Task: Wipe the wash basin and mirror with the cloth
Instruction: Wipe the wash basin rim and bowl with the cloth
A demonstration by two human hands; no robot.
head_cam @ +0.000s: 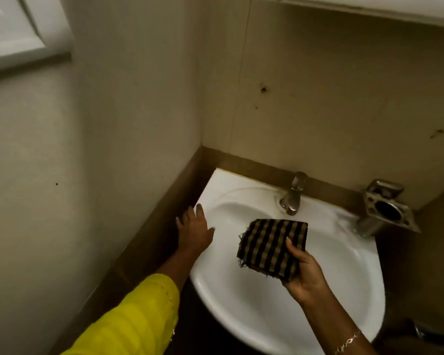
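A white wash basin (244,298) sits in the corner below me. My right hand (305,272) holds a folded black-and-tan checked cloth (272,248) above the bowl, thumb on top and fingers under it. My left hand (194,230) rests with straight, spread fingers on the basin's left rim, near the wall. A steel tap (294,193) stands at the back of the basin. Only the white lower edge of a cabinet or mirror frame (369,8) shows at the top right; no mirror glass is in view.
A steel holder (387,210) with a round hole is fixed right of the tap. Beige tiled walls close in on the left and back, with a brown border strip (254,163) along the basin. A white fixture (18,34) hangs at the upper left.
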